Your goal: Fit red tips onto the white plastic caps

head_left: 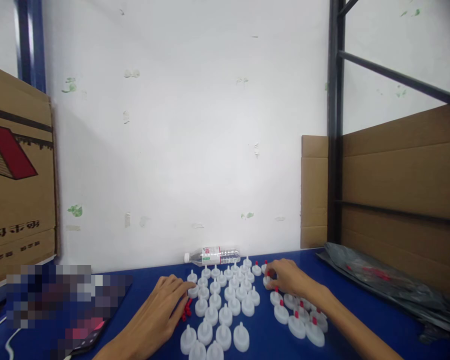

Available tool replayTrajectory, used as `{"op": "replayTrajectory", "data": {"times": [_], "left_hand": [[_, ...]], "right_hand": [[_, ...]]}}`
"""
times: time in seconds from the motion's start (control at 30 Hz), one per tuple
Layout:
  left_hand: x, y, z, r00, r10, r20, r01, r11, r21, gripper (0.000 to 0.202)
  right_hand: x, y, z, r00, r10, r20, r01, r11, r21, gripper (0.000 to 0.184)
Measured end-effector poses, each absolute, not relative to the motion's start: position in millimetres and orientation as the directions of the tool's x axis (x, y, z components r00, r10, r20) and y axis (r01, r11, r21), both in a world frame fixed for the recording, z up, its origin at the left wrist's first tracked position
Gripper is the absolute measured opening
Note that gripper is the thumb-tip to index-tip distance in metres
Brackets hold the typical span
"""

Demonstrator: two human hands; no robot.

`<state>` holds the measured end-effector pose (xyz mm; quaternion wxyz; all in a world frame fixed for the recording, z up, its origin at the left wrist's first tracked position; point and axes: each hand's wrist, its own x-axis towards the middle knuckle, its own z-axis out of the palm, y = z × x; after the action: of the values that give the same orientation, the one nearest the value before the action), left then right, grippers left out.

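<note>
Several white plastic nozzle caps [225,305] stand in rows on the blue table [270,340]. To their right sit several white caps with red tips [302,320]. My right hand [287,277] is curled, its fingers pinching a red tip on a white cap [267,279] at the far right of the rows. My left hand [165,305] rests palm down at the left of the rows, fingertips touching a white cap [193,290]. A small pile of loose red tips [186,310] lies by its fingers.
A clear water bottle [212,255] lies on its side against the white wall. Cardboard boxes stand at left [18,180] and right [401,190]. A dark plastic bag [390,285] lies at right. A phone [86,336] sits near the front left.
</note>
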<state>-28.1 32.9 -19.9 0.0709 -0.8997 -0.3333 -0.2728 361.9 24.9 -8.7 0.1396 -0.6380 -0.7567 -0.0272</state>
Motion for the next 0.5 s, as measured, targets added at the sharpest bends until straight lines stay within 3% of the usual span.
{"op": "replayTrajectory", "data": {"times": [0.33, 0.5], "left_hand": [[-26.1, 26.5, -4.0, 0.602, 0.521, 0.605, 0.627, -0.777, 0.044, 0.029], [-23.8, 13.0, 3.3, 0.613, 0.462, 0.641, 0.597, -0.802, 0.007, 0.022]], "right_hand": [[352.5, 13.5, 11.2, -0.121, 0.87, 0.478, 0.966, 0.214, -0.144, 0.026], [319.5, -1.0, 15.7, -0.206, 0.738, 0.642, 0.902, 0.398, -0.168, 0.023]]}}
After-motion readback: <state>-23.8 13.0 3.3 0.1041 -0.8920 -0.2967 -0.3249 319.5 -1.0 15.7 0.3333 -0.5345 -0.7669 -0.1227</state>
